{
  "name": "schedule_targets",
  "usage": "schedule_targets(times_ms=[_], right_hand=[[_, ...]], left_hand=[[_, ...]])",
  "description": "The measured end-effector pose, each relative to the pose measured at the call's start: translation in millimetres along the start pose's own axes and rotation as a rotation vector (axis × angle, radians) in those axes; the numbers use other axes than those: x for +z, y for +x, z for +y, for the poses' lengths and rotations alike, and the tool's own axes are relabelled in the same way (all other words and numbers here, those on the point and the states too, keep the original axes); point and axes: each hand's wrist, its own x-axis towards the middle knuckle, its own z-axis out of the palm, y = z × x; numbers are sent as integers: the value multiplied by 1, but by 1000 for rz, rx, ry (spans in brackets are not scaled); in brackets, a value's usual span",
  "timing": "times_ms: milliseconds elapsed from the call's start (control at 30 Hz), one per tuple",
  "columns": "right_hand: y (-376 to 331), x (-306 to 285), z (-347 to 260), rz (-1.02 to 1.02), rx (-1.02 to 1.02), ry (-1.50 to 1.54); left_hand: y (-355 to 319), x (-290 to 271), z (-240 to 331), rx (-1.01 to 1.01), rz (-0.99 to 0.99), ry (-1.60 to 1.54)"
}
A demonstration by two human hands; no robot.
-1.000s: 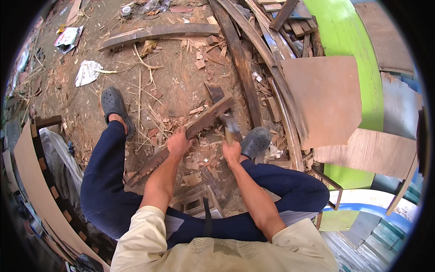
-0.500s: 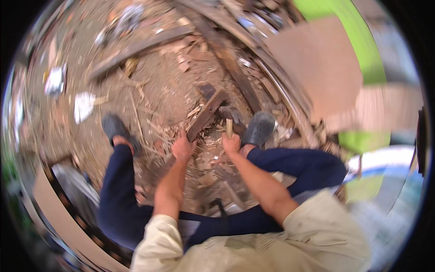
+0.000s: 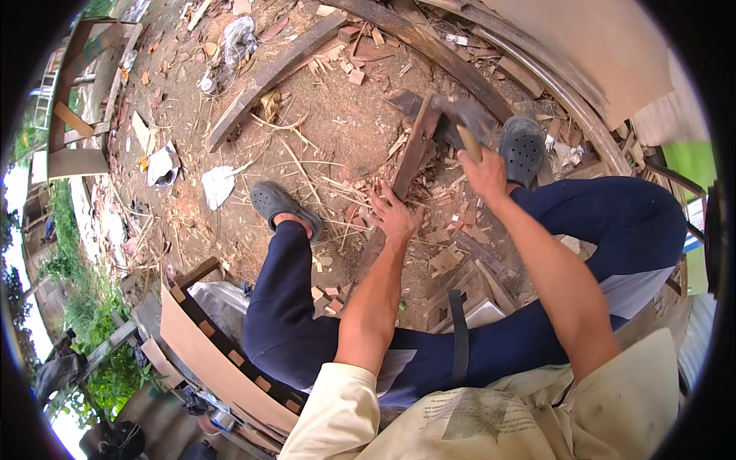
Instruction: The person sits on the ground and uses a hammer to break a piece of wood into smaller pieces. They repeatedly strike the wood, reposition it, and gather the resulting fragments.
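Ground [image 3: 330, 146]: bare dirt littered with wood chips, straw and scrap planks.

Person sits with both legs [image 3: 291, 307] in dark blue trousers spread apart, grey clogs on both feet: left clog [image 3: 280, 203], right clog [image 3: 523, 147].

Plank [image 3: 406, 172]: dark, weathered, lies on the ground between the feet. Long axis runs from near the left hand, bottom-left, up and to the right toward the hatchet head. Far end points away from the person, near end sits in the chip pile below the left hand.

Left arm reaches forward, roughly straight. Left hand [image 3: 395, 216] palm down on the near part of the plank, fingers [image 3: 379, 201] spread apart and pressing on the wood, not wrapped around it.

Right arm bent, forearm angled up and forward. Right hand [image 3: 484, 172] raised above the plank, fingers clamped around the wooden handle of a hatchet [image 3: 464, 123]. Handle points up and away from the hand; the dark head is over the far end of the plank, blurred. Can't tell if it touches the wood.
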Motion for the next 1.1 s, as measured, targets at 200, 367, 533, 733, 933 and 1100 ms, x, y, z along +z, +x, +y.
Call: schedule_targets(times_ms=[200, 367, 533, 733, 933, 1100], right_hand=[[2, 36, 59, -190, 84, -142], [-12, 8, 22, 58, -183, -22], [0, 13, 8, 8, -367, 226], [18, 19, 20, -134, 30, -157], [4, 7, -5, 128, -439, 198], [18, 35, 52, -205, -47, -246]], left_hand=[[3, -3, 2, -6, -126, -33], [0, -6, 1, -13, -182, -27], [7, -14, 0, 8, -232, -37], [10, -18, -4, 37, -231, -36], [7, -22, 2, 21, -262, -30], [8, -25, -1, 40, -244, -79]])
